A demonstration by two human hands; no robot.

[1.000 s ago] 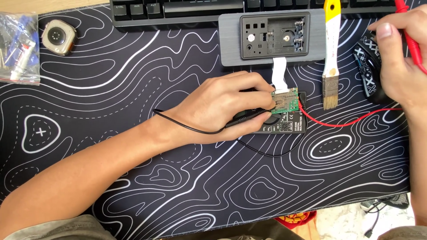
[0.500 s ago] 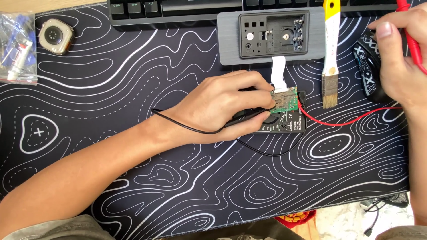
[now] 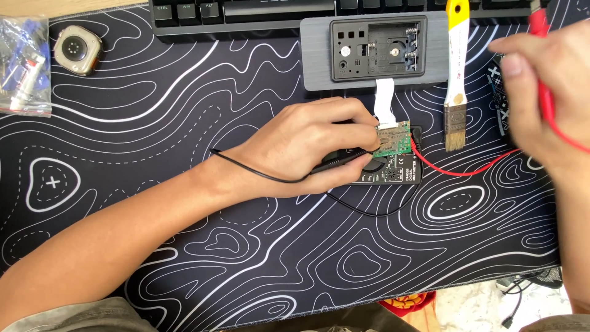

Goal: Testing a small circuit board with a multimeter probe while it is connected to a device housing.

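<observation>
My left hand point(image 3: 307, 147) rests on the desk mat and grips a black test probe point(image 3: 344, 161), its tip against a small green circuit board point(image 3: 393, 139). The board lies on a black multimeter point(image 3: 399, 169) and joins a grey device case point(image 3: 375, 49) by a white ribbon cable point(image 3: 385, 101). My right hand point(image 3: 541, 92) hovers at the right edge, blurred, holding a red test probe point(image 3: 544, 67). A red lead point(image 3: 467, 167) runs from the multimeter toward it.
A black keyboard point(image 3: 258, 12) lies along the far edge. A yellow-handled brush point(image 3: 456, 74) lies right of the case. A watch body point(image 3: 77, 49) and a plastic bag of parts point(image 3: 21, 64) sit far left. The black mat point(image 3: 184, 258) has white contour lines.
My right hand with the red probe has moved left and lower, toward the brush. The left hand and black probe stay on the board.
</observation>
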